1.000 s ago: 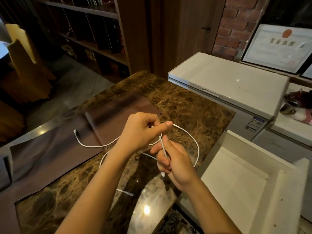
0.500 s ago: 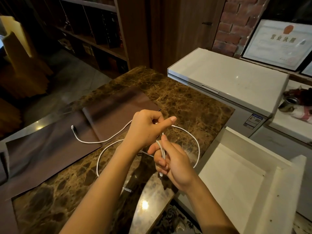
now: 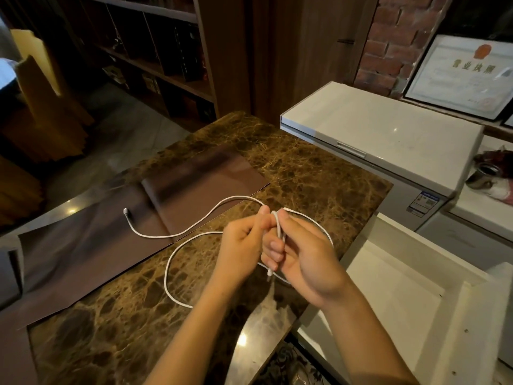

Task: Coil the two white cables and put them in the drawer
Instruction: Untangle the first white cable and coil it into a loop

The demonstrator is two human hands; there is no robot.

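White cord runs in loose curves over the brown marble tabletop (image 3: 319, 173), and both hands meet over it near the right edge. The right hand (image 3: 308, 259) is closed around a folded bunch of the white cable (image 3: 172, 262), strands running upright between thumb and curled fingers, with a short plug end poking out just below the fingers. The left hand (image 3: 244, 243) is closed too, thumb and forefinger pinching the same cable right at the top of that bunch, touching the right hand's fingertips.

From the pinch, one stretch sweeps up and left, then dips across the dark brown mat (image 3: 83, 245) lying on the left part of the tabletop, ending in a small connector (image 3: 125, 211) that rests on the mat. Another stretch makes a wide loop on the bare marble, passing under the left forearm. A further arc curves round behind the right hand toward the tabletop's right edge. Whether these stretches belong to one cable or two I cannot tell, since they all vanish into the hands.

The white drawer (image 3: 416, 315) stands pulled open just beside the tabletop, on the right and lower down, its pale floor bare where visible. Behind it sits a white chest freezer (image 3: 388, 129), lid shut, and a framed certificate (image 3: 466, 76) leans against the brick wall.
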